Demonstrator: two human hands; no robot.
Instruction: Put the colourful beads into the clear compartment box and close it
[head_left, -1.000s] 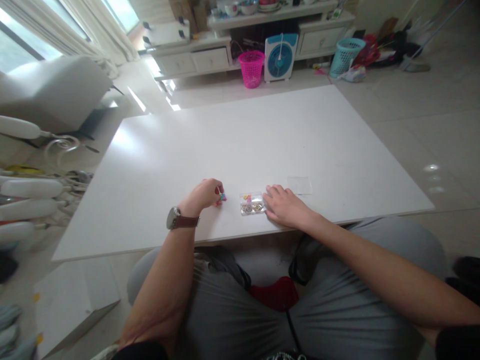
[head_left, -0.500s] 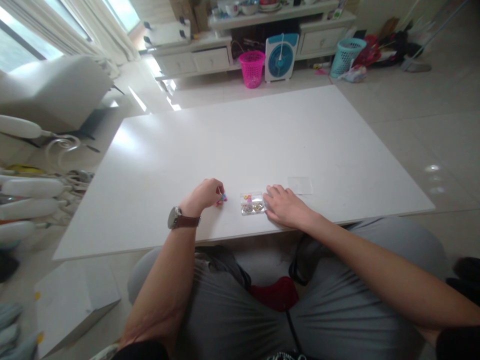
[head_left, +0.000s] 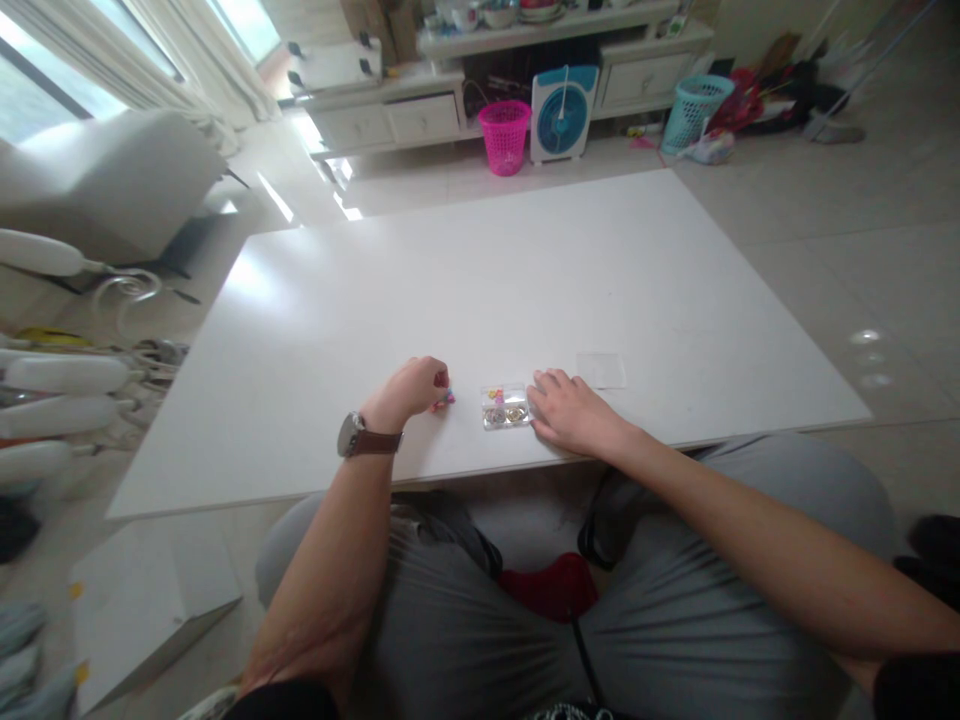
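A small clear plastic box [head_left: 505, 407] with tiny coloured and metal pieces inside sits near the front edge of the white table [head_left: 487, 270]. My right hand [head_left: 570, 410] lies flat beside the box, fingers stretched and touching its right side. My left hand [head_left: 409, 388], with a brown-strapped watch on the wrist, is curled on the table left of the box. Its fingertips pinch small coloured pieces [head_left: 444, 397], pink and blue. A clear flat lid [head_left: 601, 370] lies on the table just behind my right hand.
A pink basket [head_left: 503, 135], a blue-and-white fan [head_left: 562, 112] and a teal basket [head_left: 694, 110] stand on the floor by a white low cabinet [head_left: 390, 115] beyond the table. A grey armchair [head_left: 105, 180] is at the left. A white box [head_left: 142, 600] lies on the floor near my left knee.
Almost nothing has moved. My left fingers have closed slightly more over the small coloured pieces; my right hand stays beside the box.
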